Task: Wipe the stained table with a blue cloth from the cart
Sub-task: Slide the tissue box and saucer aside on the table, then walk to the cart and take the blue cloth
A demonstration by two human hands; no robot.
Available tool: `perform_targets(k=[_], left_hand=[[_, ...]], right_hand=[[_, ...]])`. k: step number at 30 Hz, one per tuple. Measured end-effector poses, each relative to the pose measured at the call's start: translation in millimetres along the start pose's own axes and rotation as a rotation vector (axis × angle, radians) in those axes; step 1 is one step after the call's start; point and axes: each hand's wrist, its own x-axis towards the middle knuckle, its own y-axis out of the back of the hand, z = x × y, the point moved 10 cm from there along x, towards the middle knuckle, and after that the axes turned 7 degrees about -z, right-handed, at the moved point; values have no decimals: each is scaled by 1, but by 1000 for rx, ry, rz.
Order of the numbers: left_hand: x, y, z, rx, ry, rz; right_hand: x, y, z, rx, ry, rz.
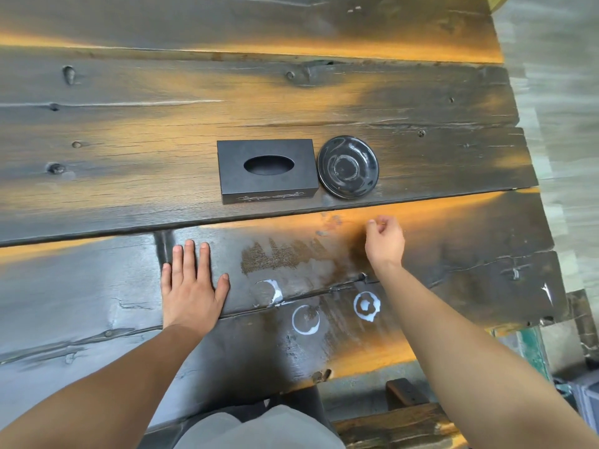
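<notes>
My left hand (191, 286) flat, spread on table (97, 189) near front edge; right hand (385, 241) loosely curled, empty. White ring stains (305, 319) between. Blue cloth, cart unseen. Risk: bare forearm smearing stains.

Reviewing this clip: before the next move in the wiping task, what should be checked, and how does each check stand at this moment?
1. Blue cloth in a hand: not ok. The left hand lies flat and empty on the table; the right hand is loosely curled with no cloth showing.
2. Cart located: cannot tell; no cart can be made out in the view.
3. Stains present: ok. White ring marks sit near the front edge.
4. Stained patch free of objects: ok. The black tissue box and dark saucer stand farther back.
5. Left hand clear of stains: ok, beside them.
</notes>
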Motion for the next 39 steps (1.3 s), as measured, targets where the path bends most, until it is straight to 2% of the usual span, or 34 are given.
perform_targets(k=[13, 21, 24, 27, 32, 35, 39], left_hand=[[0, 24, 6, -33, -55, -167], [-3, 41, 25, -99, -29, -266], [-30, 40, 71, -91, -91, -271], [-72, 33, 137, -82, -235, -283], [-157, 1, 260, 135, -581, -370], [-197, -23, 314, 243, -701, -428], [-234, -64, 376, 284, -816, -495]], right_hand=[[-111, 33, 89, -269, 53, -123], [-169, 64, 172, -157, -5, -136], [-188, 80, 213, -115, -70, -143], [-205, 97, 256, -77, -136, -121], [-235, 123, 332, -7, -253, -172], [-258, 134, 379, 65, -325, -202], [-296, 158, 444, 167, -419, -156]])
